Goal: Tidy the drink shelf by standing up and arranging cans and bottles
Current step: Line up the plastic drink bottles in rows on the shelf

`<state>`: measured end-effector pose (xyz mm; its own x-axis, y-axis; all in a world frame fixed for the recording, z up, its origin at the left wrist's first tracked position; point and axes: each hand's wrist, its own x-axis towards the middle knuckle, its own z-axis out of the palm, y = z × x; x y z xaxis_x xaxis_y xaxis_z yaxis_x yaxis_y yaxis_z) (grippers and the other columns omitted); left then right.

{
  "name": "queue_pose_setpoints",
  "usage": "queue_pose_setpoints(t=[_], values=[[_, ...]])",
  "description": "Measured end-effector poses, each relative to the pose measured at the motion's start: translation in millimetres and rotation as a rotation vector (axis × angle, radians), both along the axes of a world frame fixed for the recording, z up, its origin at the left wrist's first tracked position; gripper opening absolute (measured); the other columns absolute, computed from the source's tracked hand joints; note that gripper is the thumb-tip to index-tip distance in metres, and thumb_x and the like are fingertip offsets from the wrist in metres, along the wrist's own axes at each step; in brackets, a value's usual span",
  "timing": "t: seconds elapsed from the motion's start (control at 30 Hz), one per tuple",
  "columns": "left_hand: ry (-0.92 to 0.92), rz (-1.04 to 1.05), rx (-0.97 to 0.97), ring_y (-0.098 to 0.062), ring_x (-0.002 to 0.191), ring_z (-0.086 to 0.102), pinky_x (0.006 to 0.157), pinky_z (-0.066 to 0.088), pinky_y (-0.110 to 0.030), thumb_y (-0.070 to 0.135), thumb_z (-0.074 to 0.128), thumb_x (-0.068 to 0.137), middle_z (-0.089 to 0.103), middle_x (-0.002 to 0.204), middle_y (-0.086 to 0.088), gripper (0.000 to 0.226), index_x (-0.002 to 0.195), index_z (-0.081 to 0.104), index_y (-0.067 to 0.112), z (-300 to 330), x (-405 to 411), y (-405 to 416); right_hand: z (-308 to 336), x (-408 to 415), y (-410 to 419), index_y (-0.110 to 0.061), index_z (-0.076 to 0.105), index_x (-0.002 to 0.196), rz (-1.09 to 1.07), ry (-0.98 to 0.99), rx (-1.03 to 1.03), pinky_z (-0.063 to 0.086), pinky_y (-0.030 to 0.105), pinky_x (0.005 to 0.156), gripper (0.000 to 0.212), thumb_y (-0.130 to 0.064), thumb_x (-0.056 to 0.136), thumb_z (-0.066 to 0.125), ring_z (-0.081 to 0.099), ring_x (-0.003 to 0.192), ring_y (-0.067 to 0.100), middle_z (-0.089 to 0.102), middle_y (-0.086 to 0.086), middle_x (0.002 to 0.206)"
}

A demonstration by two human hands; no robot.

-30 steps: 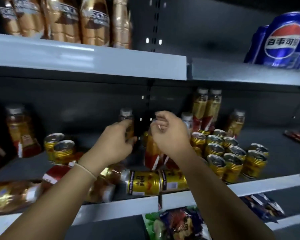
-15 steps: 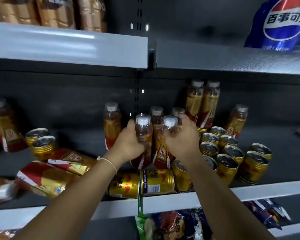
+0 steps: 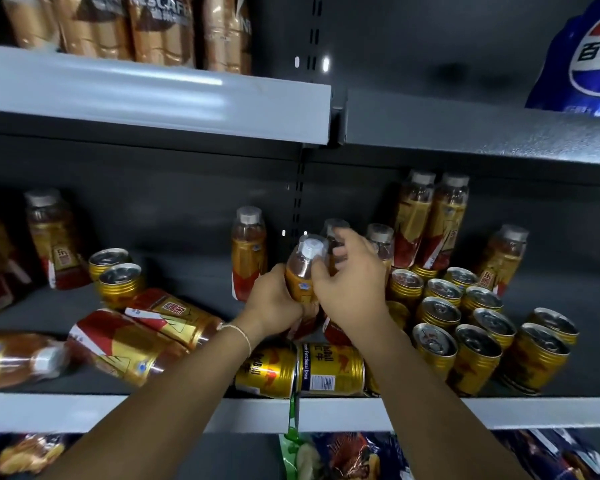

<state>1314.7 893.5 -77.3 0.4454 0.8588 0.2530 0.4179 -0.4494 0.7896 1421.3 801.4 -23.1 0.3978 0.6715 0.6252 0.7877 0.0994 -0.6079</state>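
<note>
On the middle shelf (image 3: 534, 414) my left hand (image 3: 274, 301) grips an upright amber bottle (image 3: 303, 268) with a white cap, low on its gold label. My right hand (image 3: 350, 282) curls round a second bottle (image 3: 333, 227) just behind and to the right; only that bottle's cap and red base show. The two bottles stand close together. Two gold cans (image 3: 267, 370) (image 3: 333, 370) lie on their sides at the shelf's front edge under my wrists. Three bottles (image 3: 174, 313) (image 3: 118, 344) (image 3: 14, 362) lie flat at the left.
Several gold cans (image 3: 465, 323) stand upright in rows at the right, with upright bottles (image 3: 430, 220) behind them. One bottle (image 3: 248, 244) stands at the back centre, two cans (image 3: 115, 271) at the left. The upper shelf (image 3: 153, 95) overhangs closely. Snack bags (image 3: 343, 455) sit below.
My hands came down from the back of the shelf onto two upright bottles. They now hold them closer together, with my right hand higher round its bottle's neck.
</note>
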Motion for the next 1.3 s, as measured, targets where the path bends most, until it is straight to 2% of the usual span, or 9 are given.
queue_pose_setpoints(t=[0.1,0.2,0.37,0.47,0.57,0.77,0.93,1.1,1.3], values=[[-0.125,0.006,0.121,0.014,0.081,0.055,0.069,0.042,0.000,0.018,0.086,0.067,0.058,0.091,0.022,0.055,0.107,0.050,0.026,8,-10,-5,1,-4,2,-0.017,0.057,0.136,0.090,0.101,0.001,0.057,0.039,0.093,0.055,-0.034,0.087,0.075,0.062,0.111,0.010,0.065,-0.006,0.120],[-0.234,0.007,0.236,0.018,0.090,0.055,0.074,0.042,0.000,0.016,0.083,0.068,0.060,0.096,0.021,0.054,0.111,0.051,0.027,23,-23,-9,6,-11,4,-0.032,0.061,0.122,0.252,0.284,-0.030,0.058,0.031,0.092,0.048,-0.044,0.080,0.080,0.065,0.106,-0.002,0.068,-0.019,0.110],[-0.172,0.075,0.544,-0.016,0.101,0.057,0.089,0.048,-0.037,0.015,0.076,0.068,0.063,0.106,0.001,0.051,0.115,0.057,0.014,47,-57,-14,17,-35,9,-0.054,0.053,0.103,0.326,0.299,-0.044,0.049,0.003,0.071,0.056,-0.061,0.056,0.083,0.059,0.097,-0.016,0.065,-0.031,0.104],[-0.090,0.162,0.620,-0.022,0.108,0.055,0.099,0.042,-0.043,0.028,0.078,0.068,0.062,0.115,-0.003,0.067,0.128,0.053,0.010,53,-87,-12,23,-59,18,-0.054,0.058,0.101,0.404,0.395,0.035,0.056,0.015,0.074,0.055,-0.058,0.053,0.085,0.065,0.095,-0.010,0.067,-0.031,0.105],[-0.059,0.192,0.682,-0.020,0.115,0.051,0.105,0.037,-0.038,0.040,0.078,0.070,0.058,0.126,-0.005,0.083,0.139,0.044,0.009,53,-124,-10,27,-87,30,-0.031,0.064,0.105,0.495,0.605,0.066,0.062,0.034,0.070,0.058,-0.048,0.056,0.090,0.074,0.090,0.008,0.076,-0.011,0.099],[0.154,0.202,0.489,-0.012,0.108,0.056,0.092,0.051,-0.030,0.065,0.073,0.064,0.056,0.124,0.006,0.094,0.141,0.032,0.031,56,-206,-3,35,-149,57,-0.008,0.069,0.102,0.540,0.947,0.044,0.059,0.024,0.065,0.033,-0.023,0.079,0.086,0.077,0.083,0.016,0.079,0.001,0.086],[0.221,0.173,0.333,-0.004,0.089,0.061,0.077,0.057,-0.029,0.072,0.071,0.057,0.060,0.107,0.013,0.084,0.127,0.039,0.038,62,-273,7,35,-206,82,-0.020,0.065,0.098,0.549,0.943,-0.030,0.060,0.032,0.076,0.033,-0.033,0.077,0.086,0.074,0.075,0.003,0.075,-0.015,0.073],[0.207,0.218,0.265,0.000,0.081,0.057,0.066,0.046,-0.016,0.064,0.074,0.067,0.055,0.093,0.019,0.064,0.115,0.044,0.035,55,-330,24,31,-265,105,-0.014,0.061,0.103,0.609,0.902,-0.062,0.052,0.013,0.050,0.040,-0.031,0.077,0.087,0.073,0.070,-0.001,0.076,-0.014,0.076],[0.221,0.289,0.224,-0.012,0.091,0.061,0.076,0.050,-0.023,0.045,0.074,0.078,0.064,0.103,0.002,0.048,0.115,0.059,0.019,38,-384,52,18,-328,137,-0.023,0.070,0.099,0.674,0.738,-0.085,0.062,0.032,0.073,0.028,-0.023,0.077,0.088,0.076,0.083,0.010,0.079,-0.007,0.089]])
